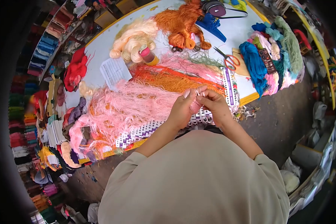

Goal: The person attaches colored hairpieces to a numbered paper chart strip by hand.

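Observation:
Close in front of my body, both hands meet at the table's near edge over a small bundle of pink yarn. My left hand is closed on the bundle, thumb up. Beside it my right hand pinches pale strands at the bundle's top, its fingers bent. Just left of them spreads a large heap of loose pink yarn. Beyond the hands lie orange-brown strands. White strips with purple print run along the near edge, and a similar purple-printed strip lies to the right.
Orange-handled scissors lie on the white table near a brown envelope. A thread cone stands beside a written paper sheet. Blue and mixed skeins hang over the right edge. Shelves of yarn line the left.

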Demonstrator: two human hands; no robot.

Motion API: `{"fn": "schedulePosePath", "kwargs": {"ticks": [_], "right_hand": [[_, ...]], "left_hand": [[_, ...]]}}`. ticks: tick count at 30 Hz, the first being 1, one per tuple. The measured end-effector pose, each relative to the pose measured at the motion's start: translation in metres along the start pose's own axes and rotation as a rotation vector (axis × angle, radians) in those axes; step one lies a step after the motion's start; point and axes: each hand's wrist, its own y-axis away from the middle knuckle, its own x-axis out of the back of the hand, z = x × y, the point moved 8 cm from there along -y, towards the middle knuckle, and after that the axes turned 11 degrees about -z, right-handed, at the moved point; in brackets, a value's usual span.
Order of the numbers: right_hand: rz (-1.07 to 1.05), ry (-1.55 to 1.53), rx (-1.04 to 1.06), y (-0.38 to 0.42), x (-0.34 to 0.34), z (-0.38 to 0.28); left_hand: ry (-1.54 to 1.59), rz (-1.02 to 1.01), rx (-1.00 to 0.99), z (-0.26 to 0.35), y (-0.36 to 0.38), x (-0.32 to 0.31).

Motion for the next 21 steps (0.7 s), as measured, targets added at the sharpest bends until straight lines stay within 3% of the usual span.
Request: {"fn": "schedulePosePath", "kwargs": {"ticks": [7,10,13,14,15,16,18,19,20,21], "right_hand": [[0.036,-0.180,-0.021,0.004,0.000,0.005],[-0.014,-0.311,-0.033,0.006,0.003,0.002],[-0.179,-0.178,-0.201,0.012,0.005,0.012],[-0.090,-0.042,-0.149,0.013,0.020,0.005],[-0.004,0.095,-0.102,0.014,0.035,-0.004],[0.017,0.192,0.052,0.010,0.062,-0.014],[0.284,0.563,0.321,0.017,0.139,-0.041],[0.378,0.459,0.382,0.025,0.171,-0.052],[0.443,0.103,0.361,0.029,0.224,-0.037],[0.450,-0.152,0.303,0.039,0.264,-0.031]], "left_hand": [[-0.009,0.102,-0.008,0.001,0.003,0.007],[-0.010,0.135,-0.014,-0.005,0.000,0.018],[-0.033,0.193,-0.007,0.005,-0.007,0.022],[0.104,0.322,-0.076,0.009,-0.008,0.024],[0.070,0.325,-0.014,0.008,-0.008,0.038],[0.039,0.331,0.049,0.008,-0.001,0.063],[0.190,0.407,0.032,0.002,0.018,0.127],[0.329,0.382,0.002,0.003,0.028,0.155],[0.465,0.355,-0.031,0.007,0.039,0.183],[0.483,0.503,-0.058,0.010,0.059,0.222]]}}
